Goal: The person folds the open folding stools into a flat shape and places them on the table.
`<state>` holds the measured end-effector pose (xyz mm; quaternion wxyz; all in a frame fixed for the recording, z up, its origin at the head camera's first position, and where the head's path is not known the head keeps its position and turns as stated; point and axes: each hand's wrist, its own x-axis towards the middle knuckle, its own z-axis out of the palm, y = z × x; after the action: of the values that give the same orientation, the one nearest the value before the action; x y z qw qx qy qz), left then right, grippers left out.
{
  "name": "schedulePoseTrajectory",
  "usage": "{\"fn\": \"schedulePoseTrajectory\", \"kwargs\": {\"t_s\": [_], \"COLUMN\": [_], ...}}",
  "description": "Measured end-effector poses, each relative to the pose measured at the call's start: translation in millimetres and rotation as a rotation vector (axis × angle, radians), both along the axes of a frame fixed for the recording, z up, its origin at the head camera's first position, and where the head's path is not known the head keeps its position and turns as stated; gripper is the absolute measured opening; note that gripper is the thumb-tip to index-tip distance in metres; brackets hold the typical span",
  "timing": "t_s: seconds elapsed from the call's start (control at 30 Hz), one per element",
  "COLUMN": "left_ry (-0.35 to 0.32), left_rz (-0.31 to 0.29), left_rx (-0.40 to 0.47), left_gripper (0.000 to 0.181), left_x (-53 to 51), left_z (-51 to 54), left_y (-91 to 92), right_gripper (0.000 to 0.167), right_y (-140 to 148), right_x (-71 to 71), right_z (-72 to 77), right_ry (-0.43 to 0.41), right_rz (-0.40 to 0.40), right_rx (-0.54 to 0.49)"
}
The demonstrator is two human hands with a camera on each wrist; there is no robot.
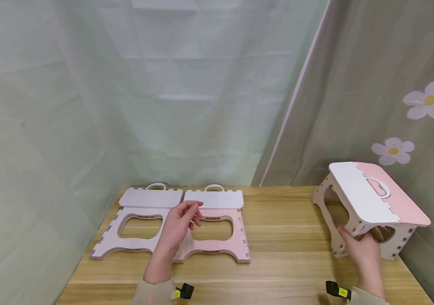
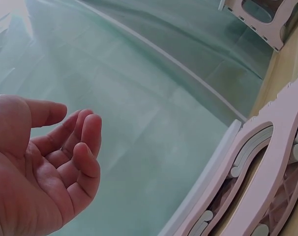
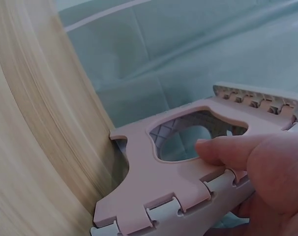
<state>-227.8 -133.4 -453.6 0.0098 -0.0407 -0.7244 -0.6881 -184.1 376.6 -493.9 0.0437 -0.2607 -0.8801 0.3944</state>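
Note:
At the right of the head view an unfolded folding stool (image 1: 358,199) stands slightly tilted, its top half white and half pink with a white handle. My right hand (image 1: 365,252) grips its near side. In the right wrist view the thumb lies at the oval opening of the pink leg panel (image 3: 154,182), the fingers partly hidden behind. My left hand (image 1: 176,224) hovers with loosely curled fingers, holding nothing. Below it lie two folded stools side by side, a white one (image 1: 150,199) and a pink one with a white top flap (image 1: 213,199).
A wood-grain table (image 1: 282,237) bears the stools. Pale green curtain (image 1: 186,106) hangs behind and at the left. A grey-brown curtain with flower prints (image 1: 428,101) hangs close behind the unfolded stool.

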Motion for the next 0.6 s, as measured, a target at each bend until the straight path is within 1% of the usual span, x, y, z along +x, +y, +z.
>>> {"fn": "schedulePoseTrajectory", "kwargs": {"t_s": [0.17,0.33,0.6], "left_ry": [-0.004,-0.011,-0.006], "left_rz": [0.009,0.003,0.001], "left_rx": [-0.005,-0.004,-0.004], "left_gripper": [0.023,0.023,0.024], "left_x": [0.0,0.5,0.0], "left_z": [-0.4,-1.0,-0.4], "left_y": [1.0,1.0,1.5], "right_gripper": [0.097,0.098,0.099], "right_y": [-0.6,-2.2,-4.3], "right_x": [0.8,0.4,0.4], "right_z": [2.3,2.1,-2.8], "right_ry": [-0.025,-0.016,-0.015], "right_rz": [0.005,0.005,-0.047], "right_rx": [-0.001,-0.004,0.05]}}
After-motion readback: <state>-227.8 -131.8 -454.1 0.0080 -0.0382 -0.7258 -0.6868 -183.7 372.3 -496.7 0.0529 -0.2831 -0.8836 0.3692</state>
